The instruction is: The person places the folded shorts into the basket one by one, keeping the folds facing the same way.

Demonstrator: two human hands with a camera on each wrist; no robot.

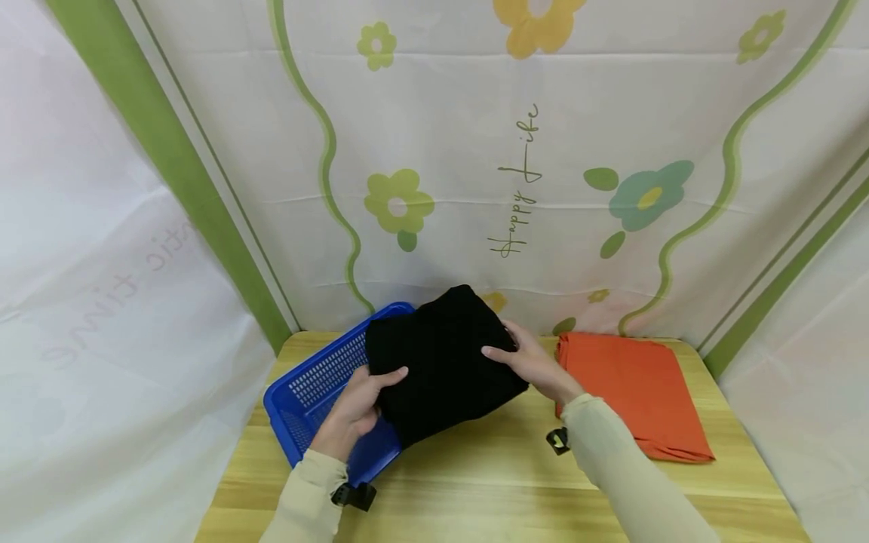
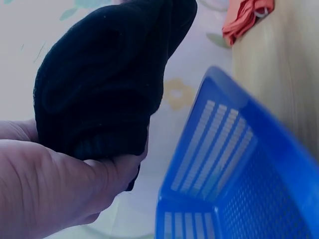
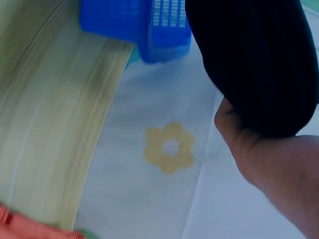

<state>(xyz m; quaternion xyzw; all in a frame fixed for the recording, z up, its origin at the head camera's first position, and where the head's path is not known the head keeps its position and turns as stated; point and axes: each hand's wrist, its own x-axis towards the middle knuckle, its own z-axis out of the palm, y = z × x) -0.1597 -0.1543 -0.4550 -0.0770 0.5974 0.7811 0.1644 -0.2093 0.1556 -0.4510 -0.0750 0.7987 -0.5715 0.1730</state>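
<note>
A folded black cloth bundle (image 1: 444, 362) is held up between both hands, partly over the right side of a blue plastic basket (image 1: 319, 362). My left hand (image 1: 356, 407) grips its left edge, thumb on top and fingers underneath. At the opposite edge my right hand (image 1: 532, 362) holds it the same way. Thick layered folds of the black cloth (image 2: 104, 79) show in the left wrist view, above the left hand (image 2: 65, 184). In the right wrist view the right hand (image 3: 274, 159) wraps the bundle's rounded end.
A folded orange cloth (image 1: 631, 392) lies on the wooden table (image 1: 489, 490) at the right. Behind the table hangs a white curtain (image 1: 448, 113) with printed flowers. The basket stands at the table's back left, close to the curtain.
</note>
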